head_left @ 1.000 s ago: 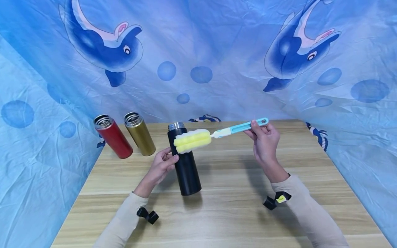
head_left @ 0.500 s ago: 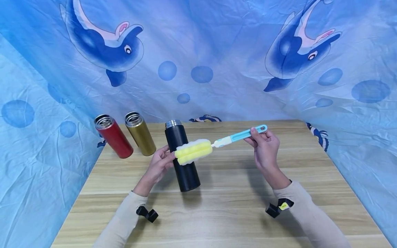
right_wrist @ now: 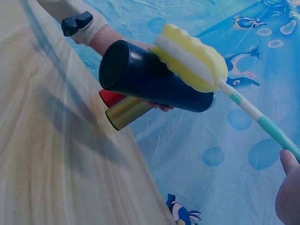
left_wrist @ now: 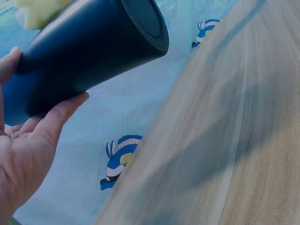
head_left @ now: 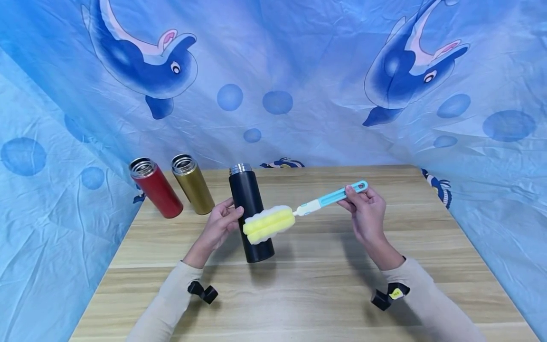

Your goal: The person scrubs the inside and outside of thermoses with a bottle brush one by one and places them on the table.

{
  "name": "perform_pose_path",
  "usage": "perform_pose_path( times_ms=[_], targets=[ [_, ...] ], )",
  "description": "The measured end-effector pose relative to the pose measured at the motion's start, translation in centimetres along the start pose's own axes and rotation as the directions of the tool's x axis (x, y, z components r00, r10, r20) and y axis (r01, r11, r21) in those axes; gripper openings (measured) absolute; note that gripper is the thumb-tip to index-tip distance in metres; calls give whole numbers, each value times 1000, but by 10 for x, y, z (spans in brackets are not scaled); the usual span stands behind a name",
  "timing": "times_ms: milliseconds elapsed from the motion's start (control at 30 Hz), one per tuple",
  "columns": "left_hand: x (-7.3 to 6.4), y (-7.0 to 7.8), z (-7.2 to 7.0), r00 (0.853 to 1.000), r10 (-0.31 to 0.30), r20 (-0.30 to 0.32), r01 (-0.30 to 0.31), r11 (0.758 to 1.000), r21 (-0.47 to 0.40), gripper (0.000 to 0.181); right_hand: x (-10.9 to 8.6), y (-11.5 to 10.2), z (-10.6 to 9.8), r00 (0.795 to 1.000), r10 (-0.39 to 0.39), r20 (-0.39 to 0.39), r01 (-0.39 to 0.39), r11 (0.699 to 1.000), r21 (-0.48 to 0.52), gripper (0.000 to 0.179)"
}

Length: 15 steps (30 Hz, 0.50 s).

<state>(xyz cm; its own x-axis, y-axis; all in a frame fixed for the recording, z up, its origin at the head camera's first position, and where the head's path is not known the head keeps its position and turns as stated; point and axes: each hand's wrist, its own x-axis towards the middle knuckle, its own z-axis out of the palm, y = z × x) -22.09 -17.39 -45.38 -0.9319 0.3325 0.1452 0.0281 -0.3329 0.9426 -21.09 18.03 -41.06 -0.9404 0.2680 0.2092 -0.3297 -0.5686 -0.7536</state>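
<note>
My left hand (head_left: 220, 224) grips a black thermos bottle (head_left: 247, 192) round its middle and holds it up off the table, tilted, its bare metal neck at the far end. In the left wrist view the bottle (left_wrist: 93, 47) shows its base toward the table side. With my right hand (head_left: 368, 211) I pinch the turquoise handle of a bottle brush (head_left: 269, 224) near its end. Its yellow and white sponge head lies across the bottle's side, overlapping the lower half in the head view. In the right wrist view the sponge brush (right_wrist: 192, 58) is seen beside the bottle's wall.
A red bottle (head_left: 157, 190) and a gold bottle (head_left: 193, 185) stand lidless at the table's back left. The wooden table (head_left: 299, 294) ends at a blue dolphin-print curtain (head_left: 316, 61) at the back and sides.
The brush's sponge head has moved down along the black bottle, from near its neck to its lower half. My right hand has dropped slightly; the bottle has risen a little.
</note>
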Motion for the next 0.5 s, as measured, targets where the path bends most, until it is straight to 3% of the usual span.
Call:
perform_pose_path(
  times_ms=[267, 500],
  targets=[
    [1, 2, -1, 1000, -18, 21, 18, 999, -26, 56, -12, 1, -13, 997, 48, 56, -47, 999, -13, 2],
    [1, 2, -2, 999, -26, 18, 26, 1000, -17, 53, -18, -1, -17, 992, 43, 115, -41, 999, -16, 4]
  ],
)
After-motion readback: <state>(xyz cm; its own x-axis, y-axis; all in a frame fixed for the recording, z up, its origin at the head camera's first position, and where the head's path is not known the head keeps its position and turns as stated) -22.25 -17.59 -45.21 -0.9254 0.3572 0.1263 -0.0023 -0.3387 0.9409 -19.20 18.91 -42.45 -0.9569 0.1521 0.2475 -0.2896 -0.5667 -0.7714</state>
